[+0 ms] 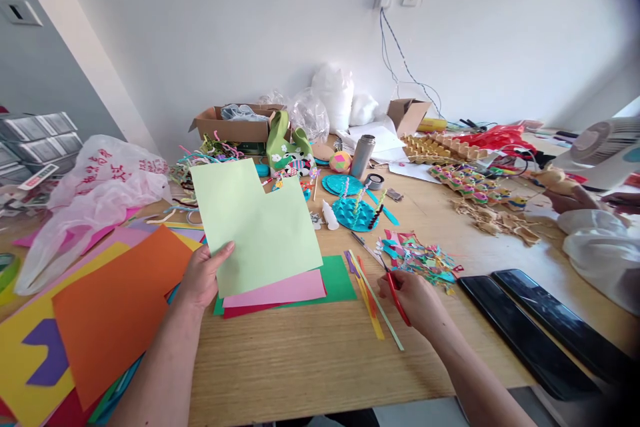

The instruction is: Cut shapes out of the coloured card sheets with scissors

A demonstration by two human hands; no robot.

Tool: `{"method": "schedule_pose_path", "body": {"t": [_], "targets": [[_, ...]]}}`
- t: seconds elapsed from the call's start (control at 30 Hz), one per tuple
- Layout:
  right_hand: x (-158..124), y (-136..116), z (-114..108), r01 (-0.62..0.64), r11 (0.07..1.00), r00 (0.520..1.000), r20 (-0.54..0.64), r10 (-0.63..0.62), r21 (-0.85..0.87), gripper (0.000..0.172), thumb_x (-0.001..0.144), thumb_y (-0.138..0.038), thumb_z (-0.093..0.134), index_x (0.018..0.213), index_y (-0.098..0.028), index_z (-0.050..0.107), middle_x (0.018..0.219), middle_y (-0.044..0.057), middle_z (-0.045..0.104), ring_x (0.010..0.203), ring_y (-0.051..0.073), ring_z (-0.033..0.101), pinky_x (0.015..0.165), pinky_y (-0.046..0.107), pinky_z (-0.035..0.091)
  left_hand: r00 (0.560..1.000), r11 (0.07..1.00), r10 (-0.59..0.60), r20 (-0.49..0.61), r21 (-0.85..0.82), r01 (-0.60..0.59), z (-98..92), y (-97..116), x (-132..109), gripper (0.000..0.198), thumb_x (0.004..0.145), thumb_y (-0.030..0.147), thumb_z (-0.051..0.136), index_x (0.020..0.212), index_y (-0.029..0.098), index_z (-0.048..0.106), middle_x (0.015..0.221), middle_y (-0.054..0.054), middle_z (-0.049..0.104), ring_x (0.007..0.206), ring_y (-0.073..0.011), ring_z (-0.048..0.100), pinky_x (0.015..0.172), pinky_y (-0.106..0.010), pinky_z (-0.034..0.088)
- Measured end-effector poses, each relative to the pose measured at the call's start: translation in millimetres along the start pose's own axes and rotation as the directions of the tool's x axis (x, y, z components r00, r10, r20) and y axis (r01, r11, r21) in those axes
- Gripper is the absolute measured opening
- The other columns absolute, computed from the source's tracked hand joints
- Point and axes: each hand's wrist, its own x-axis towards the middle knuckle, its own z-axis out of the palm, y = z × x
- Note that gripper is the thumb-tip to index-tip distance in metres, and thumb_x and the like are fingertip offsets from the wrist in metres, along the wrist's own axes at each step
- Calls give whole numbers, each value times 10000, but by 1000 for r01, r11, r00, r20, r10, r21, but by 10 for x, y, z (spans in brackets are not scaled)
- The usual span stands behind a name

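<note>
My left hand (203,275) grips the lower left edge of a pale green sheet of paper (260,233), thumb on its face. A notch is cut from the sheet's top edge. Under it lie pink paper (280,288), a strip of red and a green sheet (340,280). My right hand (410,297) is closed around red-handled scissors (397,297), whose blades point away from me over the table. Thin paper strips (373,297) in pale green, orange and purple lie just left of the scissors. Beyond them sits a heap of colored paper scraps (425,259).
Orange paper (120,307) tops a stack of colored sheets at left. Two black phones (525,333) lie at right. Behind stand a blue craft base (355,213), a metal bottle (363,157) and egg-carton pieces (445,147). Another person's hand (573,200) shows at far right, near a fan (607,150).
</note>
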Motion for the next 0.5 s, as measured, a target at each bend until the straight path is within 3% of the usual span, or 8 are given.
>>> {"method": "schedule_pose_path", "body": {"t": [0.23,0.5], "targets": [[228,-163,-11,29,998,999,-36,-31,-51,311,879,-407,505,701,-197,650,692,91,713,621,213,640,512,260,298,1000,1000,-6,7,5,6,14,-8,-6,465,537,325,891,938,138,751,931,-134,776,886,-331,723,802,-422,573],[353,-375,120,84,988,996,-22,-88,-128,216,888,-296,532,730,-188,632,745,139,727,709,261,682,539,278,311,1000,1000,-10,2,29,10,16,4,-16,482,536,356,889,945,138,755,920,-145,776,896,-354,719,807,-442,566]]}}
